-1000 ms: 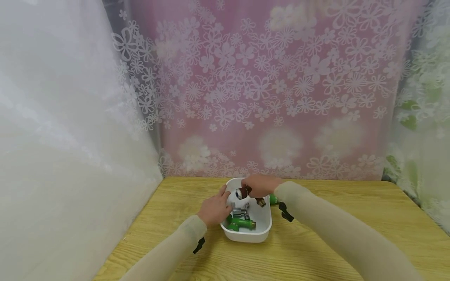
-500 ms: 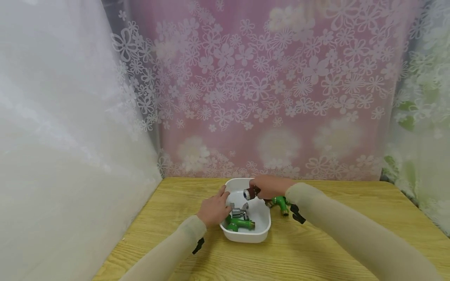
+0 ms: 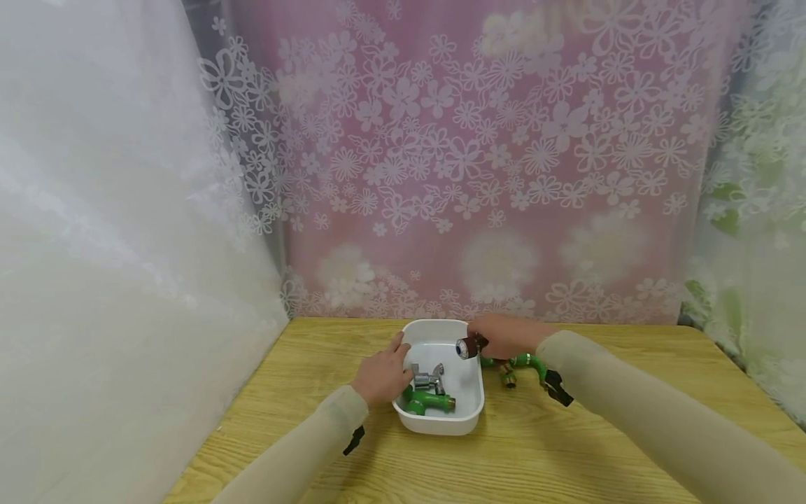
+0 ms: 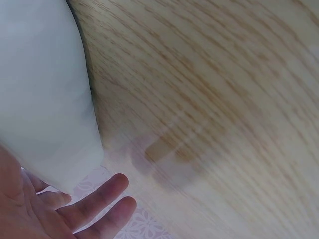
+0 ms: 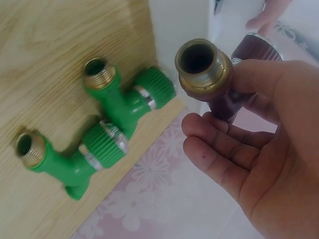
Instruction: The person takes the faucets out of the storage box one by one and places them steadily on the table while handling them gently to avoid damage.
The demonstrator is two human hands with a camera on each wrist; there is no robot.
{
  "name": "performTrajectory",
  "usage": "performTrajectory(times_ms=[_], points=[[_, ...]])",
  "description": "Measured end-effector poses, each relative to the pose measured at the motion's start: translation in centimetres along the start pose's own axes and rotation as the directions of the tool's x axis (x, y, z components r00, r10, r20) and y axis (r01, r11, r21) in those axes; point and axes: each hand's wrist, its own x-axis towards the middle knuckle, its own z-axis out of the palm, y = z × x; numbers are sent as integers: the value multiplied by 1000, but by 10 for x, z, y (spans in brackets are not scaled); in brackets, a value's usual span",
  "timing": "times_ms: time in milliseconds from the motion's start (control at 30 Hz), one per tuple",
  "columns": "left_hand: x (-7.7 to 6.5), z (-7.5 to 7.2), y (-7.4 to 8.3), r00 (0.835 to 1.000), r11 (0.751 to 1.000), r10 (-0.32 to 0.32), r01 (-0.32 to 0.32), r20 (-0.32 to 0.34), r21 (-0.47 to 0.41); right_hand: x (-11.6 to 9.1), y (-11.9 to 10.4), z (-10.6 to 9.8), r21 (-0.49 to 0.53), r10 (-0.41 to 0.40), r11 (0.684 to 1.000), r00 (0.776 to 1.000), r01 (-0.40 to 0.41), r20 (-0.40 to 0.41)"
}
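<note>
In the head view my left hand (image 3: 380, 376) rests on the left rim of a white tub (image 3: 441, 425). Its fingers (image 4: 102, 196) lie mostly straight beside the tub's wall in the left wrist view. Over the tub's right rim, my right hand (image 3: 506, 336) pinches a dark brown tap (image 3: 469, 347) between thumb and fingers. That tap's threaded brass end (image 5: 199, 82) faces the right wrist camera. Just right of the tub, two green taps (image 5: 119, 107) with brass threads lie on the table, partly behind my right hand in the head view.
Inside the tub are a chrome tap (image 3: 425, 379) and green tap pieces (image 3: 433, 400), partly hidden by the left hand. Wood-grain table (image 3: 567, 448) surrounds the tub. A pink floral curtain (image 3: 491, 175) hangs behind, and a white sheet (image 3: 126, 245) at left.
My right hand has moved right with the brown tap, from above the tub's inside to its right rim. More of the green taps outside now shows. The left hand has stayed in place.
</note>
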Motion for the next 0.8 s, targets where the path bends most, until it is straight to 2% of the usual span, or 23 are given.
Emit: performTrajectory(times_ms=[300,633,800], points=[[1,3,-3,1000,1000,18,-18,-15,-14,-20,22,0,4,21,1000,1000,-21,-14],[1,2,-2,1000,1000,9,-9,-10,-15,-31,50,7,-14,26,1000,1000,-26,-17],[3,5,-3,1000,1000,13,-13,-16,-7,-42,57,6,17,33,999,999,-33,-3]])
